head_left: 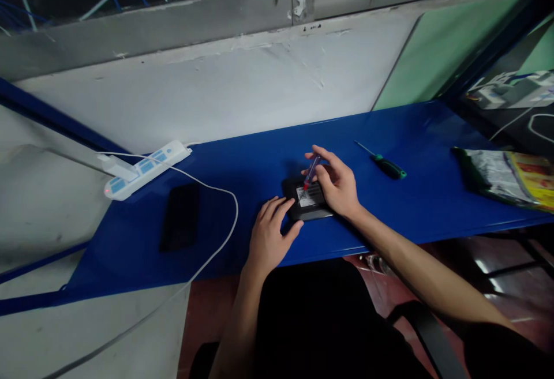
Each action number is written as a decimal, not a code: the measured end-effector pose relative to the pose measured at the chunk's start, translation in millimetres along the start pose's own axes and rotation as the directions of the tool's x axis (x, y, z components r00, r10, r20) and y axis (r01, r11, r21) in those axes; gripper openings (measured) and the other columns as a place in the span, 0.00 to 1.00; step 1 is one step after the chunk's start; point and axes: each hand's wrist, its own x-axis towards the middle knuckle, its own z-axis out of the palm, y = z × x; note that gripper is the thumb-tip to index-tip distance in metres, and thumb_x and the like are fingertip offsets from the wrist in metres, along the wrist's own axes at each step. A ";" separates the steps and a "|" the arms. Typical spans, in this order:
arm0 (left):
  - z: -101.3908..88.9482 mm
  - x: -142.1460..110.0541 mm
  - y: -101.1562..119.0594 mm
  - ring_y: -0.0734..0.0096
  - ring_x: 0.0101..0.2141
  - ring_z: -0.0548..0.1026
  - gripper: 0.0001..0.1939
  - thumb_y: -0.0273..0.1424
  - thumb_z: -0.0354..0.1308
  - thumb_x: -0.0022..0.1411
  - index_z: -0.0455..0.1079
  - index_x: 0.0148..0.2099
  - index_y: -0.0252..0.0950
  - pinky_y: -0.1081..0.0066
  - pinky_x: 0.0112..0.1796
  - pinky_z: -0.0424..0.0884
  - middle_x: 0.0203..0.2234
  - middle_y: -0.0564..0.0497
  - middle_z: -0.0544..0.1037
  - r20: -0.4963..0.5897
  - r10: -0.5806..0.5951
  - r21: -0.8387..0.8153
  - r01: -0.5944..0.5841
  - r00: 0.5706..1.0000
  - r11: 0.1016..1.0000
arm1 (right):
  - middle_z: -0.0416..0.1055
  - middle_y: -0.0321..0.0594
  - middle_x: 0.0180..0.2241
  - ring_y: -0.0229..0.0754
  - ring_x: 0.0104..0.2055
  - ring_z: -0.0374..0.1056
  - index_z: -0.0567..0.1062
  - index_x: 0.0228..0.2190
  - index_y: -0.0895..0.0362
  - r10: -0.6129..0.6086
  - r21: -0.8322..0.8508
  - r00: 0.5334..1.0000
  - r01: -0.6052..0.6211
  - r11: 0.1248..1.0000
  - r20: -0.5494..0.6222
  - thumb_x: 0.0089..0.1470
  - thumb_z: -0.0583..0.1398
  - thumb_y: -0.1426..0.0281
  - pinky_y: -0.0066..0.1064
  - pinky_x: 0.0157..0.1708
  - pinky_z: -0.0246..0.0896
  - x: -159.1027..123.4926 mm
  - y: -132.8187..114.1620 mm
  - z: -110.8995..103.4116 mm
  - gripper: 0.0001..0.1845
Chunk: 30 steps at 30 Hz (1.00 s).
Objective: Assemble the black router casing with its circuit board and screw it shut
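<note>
A flat black device [309, 213] with a white printed label lies on the blue table. My right hand [340, 186] is closed around a small screwdriver [312, 171] with a see-through purplish handle and a red collar. The screwdriver is tilted, its lower end at the label; the tip itself is too small to make out. At the device's left edge rests my left hand [272, 235], fingers stretched out and thumb near the front corner. A second screwdriver [387, 166], green and black handled, lies to the right of my right hand.
A white power strip [149, 169] with a plugged-in adapter [116, 167] sits at the table's left. Its white cable [236, 211] loops across the surface beside a black flat object [180, 217]. A shiny plastic packet [506, 177] lies at the right end. Behind rises a wall.
</note>
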 end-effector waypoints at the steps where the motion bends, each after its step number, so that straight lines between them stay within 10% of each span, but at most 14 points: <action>1: 0.0 0.1 -0.2 0.55 0.60 0.67 0.22 0.35 0.61 0.68 0.65 0.62 0.42 0.52 0.60 0.66 0.56 0.47 0.74 -0.001 0.000 0.001 0.000 1.000 1.000 | 0.73 0.43 0.53 0.44 0.39 0.78 0.68 0.59 0.46 -0.001 -0.006 1.000 0.001 1.000 0.002 0.66 0.55 0.62 0.43 0.40 0.77 0.1 -0.3 0.1 0.21; 9: 1.9 0.4 -1.2 0.54 0.60 0.67 0.23 0.34 0.61 0.67 0.65 0.62 0.43 0.51 0.60 0.65 0.57 0.47 0.74 -0.009 0.002 -0.003 -0.002 1.000 1.000 | 0.69 0.40 0.39 0.42 0.34 0.68 0.75 0.50 0.48 -0.079 -0.227 0.993 0.058 0.972 -0.083 0.59 0.63 0.58 0.38 0.34 0.73 2.1 -1.3 0.5 0.18; 17: 0.9 -0.6 -0.8 0.55 0.60 0.67 0.22 0.34 0.61 0.67 0.65 0.62 0.42 0.52 0.60 0.65 0.57 0.46 0.73 -0.013 0.007 -0.005 -0.007 1.000 1.000 | 0.73 0.43 0.50 0.43 0.37 0.77 0.67 0.60 0.45 0.005 -0.002 1.000 -0.005 1.000 0.022 0.68 0.52 0.60 0.42 0.38 0.75 -0.3 -2.2 0.2 0.21; 30: 1.5 0.4 -1.7 0.54 0.60 0.67 0.23 0.34 0.61 0.67 0.65 0.62 0.42 0.51 0.60 0.65 0.57 0.46 0.74 -0.009 0.001 -0.002 -0.001 1.000 1.000 | 0.72 0.42 0.42 0.43 0.35 0.71 0.73 0.54 0.47 -0.042 -0.159 0.999 0.037 0.987 -0.028 0.66 0.55 0.59 0.40 0.36 0.73 -0.2 -2.9 -0.4 0.18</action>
